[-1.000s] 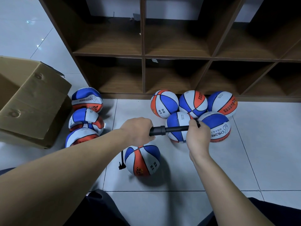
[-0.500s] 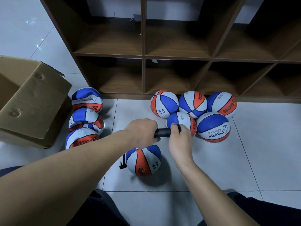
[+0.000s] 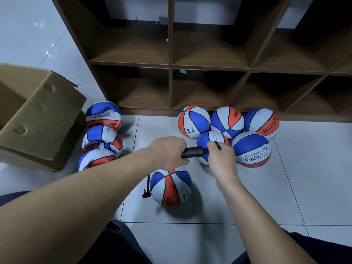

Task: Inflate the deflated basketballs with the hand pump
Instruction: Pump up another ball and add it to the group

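Hand pump (image 3: 192, 151): black, stiff, light; held level above the floor. Left hand (image 3: 168, 152) wraps the barrel, right hand (image 3: 219, 157) grips the handle end. Hose (image 3: 147, 188) drops to the basketball (image 3: 170, 187) below: blue, white, orange panels, probably soft. Steady the barrel; hose looks thin, kinkable.
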